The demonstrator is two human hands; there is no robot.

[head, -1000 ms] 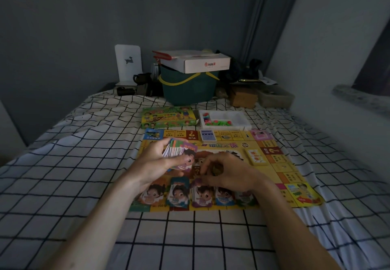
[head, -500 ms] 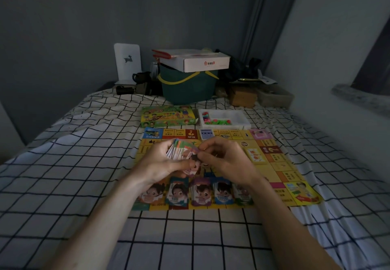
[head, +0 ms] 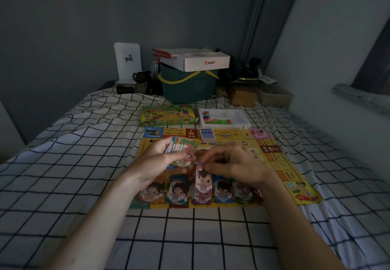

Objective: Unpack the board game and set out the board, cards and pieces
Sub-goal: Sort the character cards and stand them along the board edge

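One view only, from the head camera, so everything is placed from the yellow board (head: 280,164) spread on the checked bedsheet (head: 84,164).

Over the board's middle, the left hand (head: 156,160) curls its fingers and thumb round a fanned stack of cards (head: 181,148). Just beside it, the right hand (head: 234,164) pinches one purple card (head: 200,177) by its top edge, the other fingers loosely bent, and holds it over the purple pile (head: 201,196) in the row of sorted piles along the board's near edge. Whether the card touches that pile I cannot tell.

Beyond the board's far edge lie the game box (head: 168,114) and, beside it, the white tray (head: 244,122) of coloured pieces; a small blue deck (head: 207,133) sits on the board's far strip.

Risks, as I judge them:
- The light is dim and the piles stand close together, so a card could land on the wrong colour.
- The fan is loosely spread; a slackened thumb could spill it over the sorted row.
- The soft, wrinkled bedding under the board could let piles slide if a wrist presses down beside them.
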